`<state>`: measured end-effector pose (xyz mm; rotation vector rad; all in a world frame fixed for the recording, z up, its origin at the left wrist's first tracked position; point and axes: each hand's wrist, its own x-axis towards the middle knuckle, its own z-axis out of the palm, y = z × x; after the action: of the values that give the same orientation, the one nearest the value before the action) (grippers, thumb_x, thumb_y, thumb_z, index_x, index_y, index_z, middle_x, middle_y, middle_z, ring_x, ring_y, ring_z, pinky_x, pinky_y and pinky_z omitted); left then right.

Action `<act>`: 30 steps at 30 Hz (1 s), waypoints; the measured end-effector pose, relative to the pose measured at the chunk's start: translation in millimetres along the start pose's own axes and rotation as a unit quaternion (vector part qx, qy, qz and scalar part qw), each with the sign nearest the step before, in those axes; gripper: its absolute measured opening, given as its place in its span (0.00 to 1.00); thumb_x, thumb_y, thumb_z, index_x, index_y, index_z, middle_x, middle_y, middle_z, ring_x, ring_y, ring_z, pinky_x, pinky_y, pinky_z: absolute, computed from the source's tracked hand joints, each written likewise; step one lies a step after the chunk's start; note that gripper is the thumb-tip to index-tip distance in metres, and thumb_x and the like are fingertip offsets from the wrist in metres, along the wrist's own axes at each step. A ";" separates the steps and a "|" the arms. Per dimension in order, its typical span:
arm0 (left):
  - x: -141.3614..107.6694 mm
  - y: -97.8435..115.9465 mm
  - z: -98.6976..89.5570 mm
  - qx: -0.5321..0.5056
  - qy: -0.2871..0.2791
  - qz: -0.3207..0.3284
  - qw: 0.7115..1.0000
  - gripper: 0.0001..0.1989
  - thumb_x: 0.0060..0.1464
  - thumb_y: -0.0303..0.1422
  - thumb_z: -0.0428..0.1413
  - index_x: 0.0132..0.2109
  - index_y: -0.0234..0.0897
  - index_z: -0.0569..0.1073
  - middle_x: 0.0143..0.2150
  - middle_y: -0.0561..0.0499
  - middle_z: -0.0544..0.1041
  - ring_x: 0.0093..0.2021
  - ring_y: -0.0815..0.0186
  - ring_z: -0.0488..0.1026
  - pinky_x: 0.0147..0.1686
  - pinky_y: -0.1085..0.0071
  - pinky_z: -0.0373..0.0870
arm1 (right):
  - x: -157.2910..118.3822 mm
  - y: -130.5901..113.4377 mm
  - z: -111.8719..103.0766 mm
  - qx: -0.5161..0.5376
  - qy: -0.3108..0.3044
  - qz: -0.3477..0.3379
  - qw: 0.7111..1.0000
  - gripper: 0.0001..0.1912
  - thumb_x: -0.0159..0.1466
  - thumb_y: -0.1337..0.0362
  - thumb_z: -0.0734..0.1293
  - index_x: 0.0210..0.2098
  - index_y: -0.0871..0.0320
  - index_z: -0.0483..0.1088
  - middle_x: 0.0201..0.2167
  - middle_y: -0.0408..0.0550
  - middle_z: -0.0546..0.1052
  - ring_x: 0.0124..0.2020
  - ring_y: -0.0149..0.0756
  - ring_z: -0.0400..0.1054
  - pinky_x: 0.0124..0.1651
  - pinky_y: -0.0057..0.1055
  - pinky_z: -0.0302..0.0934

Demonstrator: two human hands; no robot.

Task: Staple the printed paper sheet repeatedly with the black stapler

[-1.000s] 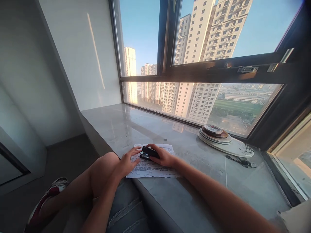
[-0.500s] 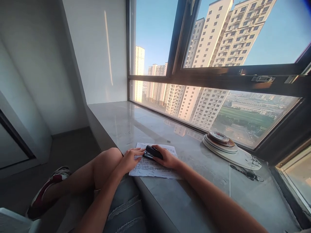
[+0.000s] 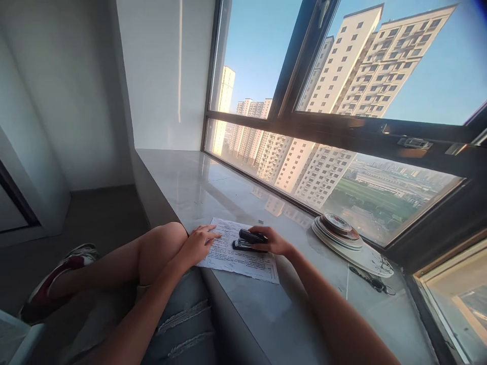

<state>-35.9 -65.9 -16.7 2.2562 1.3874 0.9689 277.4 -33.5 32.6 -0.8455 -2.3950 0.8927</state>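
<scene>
A black stapler [image 3: 245, 241] lies over the printed paper [image 3: 243, 267], its jaws apart toward the left. My right hand [image 3: 271, 240] is wrapped round the stapler's back end from the right, hiding part of it. On the paper's left edge rests my left hand [image 3: 198, 242], fingers stretched out and holding nothing. The sheet lies on the grey stone windowsill [image 3: 251, 309]. A small grey piece [image 3: 261, 221], perhaps a strip of staples, sits just beyond the paper.
Stacked plates [image 3: 338, 235] stand by the window at the right, with dark glasses or a cord-like item [image 3: 375, 284] before them. The window frame [image 3: 335, 129] bounds the far side. My bent knee [image 3: 163, 248] touches the sill's front edge.
The stapler has moved right, away from the paper's left edge, and its jaws now show apart. My left hand has separated from it. The view has turned slightly.
</scene>
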 end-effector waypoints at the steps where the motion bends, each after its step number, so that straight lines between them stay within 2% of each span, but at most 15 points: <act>1: -0.1 -1.5 1.2 0.003 0.001 0.001 1.000 0.19 0.60 0.28 0.50 0.51 0.49 0.81 0.63 0.50 0.72 0.64 0.54 0.65 0.64 0.53 0.61 | -10.1 7.5 -11.8 0.025 0.004 0.021 0.999 0.25 0.58 0.50 0.72 0.49 0.60 0.74 0.40 0.47 0.77 0.40 0.40 0.69 0.42 0.33 0.64; 3: 0.0 -3.6 2.9 0.006 0.005 0.000 1.000 0.20 0.60 0.28 0.49 0.51 0.49 0.81 0.63 0.50 0.72 0.64 0.54 0.65 0.63 0.53 0.62 | -35.8 24.8 -34.7 0.070 0.031 0.077 0.994 0.26 0.56 0.50 0.73 0.48 0.60 0.75 0.38 0.47 0.77 0.38 0.40 0.69 0.39 0.33 0.63; 6: 0.7 -4.8 4.4 0.002 0.013 -0.007 1.000 0.19 0.59 0.28 0.50 0.50 0.48 0.81 0.63 0.50 0.72 0.64 0.54 0.66 0.64 0.53 0.61 | -78.4 51.2 -62.2 0.081 0.117 0.148 0.979 0.24 0.53 0.52 0.74 0.45 0.59 0.77 0.37 0.48 0.77 0.39 0.44 0.69 0.40 0.36 0.63; 8: 1.1 -4.8 4.9 -0.002 0.018 -0.011 1.000 0.18 0.58 0.28 0.51 0.49 0.48 0.82 0.62 0.50 0.73 0.63 0.54 0.66 0.64 0.54 0.61 | -99.3 64.0 -73.8 0.085 0.152 0.167 0.970 0.22 0.51 0.55 0.74 0.43 0.59 0.78 0.38 0.49 0.76 0.41 0.46 0.69 0.43 0.38 0.63; 10: 1.3 -4.7 5.0 -0.002 0.018 -0.010 1.000 0.18 0.58 0.28 0.51 0.48 0.48 0.82 0.62 0.50 0.73 0.63 0.54 0.67 0.64 0.54 0.61 | -107.9 69.6 -79.3 0.085 0.155 0.172 0.969 0.21 0.51 0.56 0.74 0.41 0.61 0.78 0.38 0.50 0.75 0.40 0.46 0.68 0.43 0.38 0.62; 14: 1.2 -6.6 6.1 -0.014 0.020 -0.003 1.000 0.18 0.58 0.29 0.52 0.49 0.49 0.82 0.61 0.50 0.74 0.62 0.54 0.67 0.64 0.54 0.61 | -92.0 59.7 -75.0 0.086 0.078 0.164 0.980 0.20 0.51 0.54 0.73 0.37 0.62 0.77 0.34 0.48 0.71 0.36 0.40 0.65 0.37 0.35 0.61; 18: 1.6 -12.5 8.9 -0.036 0.024 0.004 0.999 0.15 0.58 0.32 0.54 0.48 0.49 0.82 0.61 0.51 0.74 0.62 0.54 0.67 0.65 0.55 0.60 | -65.1 44.6 -63.0 0.113 -0.005 0.134 0.984 0.21 0.52 0.53 0.75 0.40 0.61 0.77 0.35 0.46 0.70 0.36 0.37 0.64 0.35 0.30 0.60; 22: 1.3 -13.7 9.3 -0.012 0.017 0.011 1.000 0.16 0.58 0.32 0.54 0.49 0.49 0.81 0.61 0.52 0.73 0.62 0.54 0.67 0.65 0.55 0.60 | -52.6 37.9 -56.1 0.103 -0.022 0.117 0.987 0.24 0.54 0.51 0.75 0.43 0.62 0.76 0.35 0.46 0.70 0.33 0.34 0.64 0.31 0.28 0.59; 27: -1.2 -9.2 6.1 -0.021 0.009 0.011 1.000 0.15 0.60 0.36 0.53 0.50 0.49 0.81 0.62 0.53 0.73 0.64 0.53 0.65 0.65 0.56 0.60 | -37.8 17.0 -55.2 0.016 -0.007 0.092 0.996 0.24 0.63 0.46 0.69 0.49 0.58 0.75 0.42 0.49 0.74 0.40 0.38 0.68 0.42 0.32 0.64; 30: -1.6 -8.2 5.3 -0.019 0.003 0.005 1.000 0.15 0.60 0.37 0.53 0.50 0.48 0.81 0.62 0.53 0.72 0.64 0.53 0.65 0.65 0.56 0.60 | -22.1 4.2 -49.0 -0.044 -0.010 0.087 0.995 0.24 0.67 0.44 0.62 0.46 0.57 0.76 0.41 0.49 0.76 0.39 0.37 0.68 0.43 0.33 0.63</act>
<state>-38.1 -63.0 -25.9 2.2375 1.3499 0.9988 323.4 -25.1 59.4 -1.0983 -2.4206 0.8692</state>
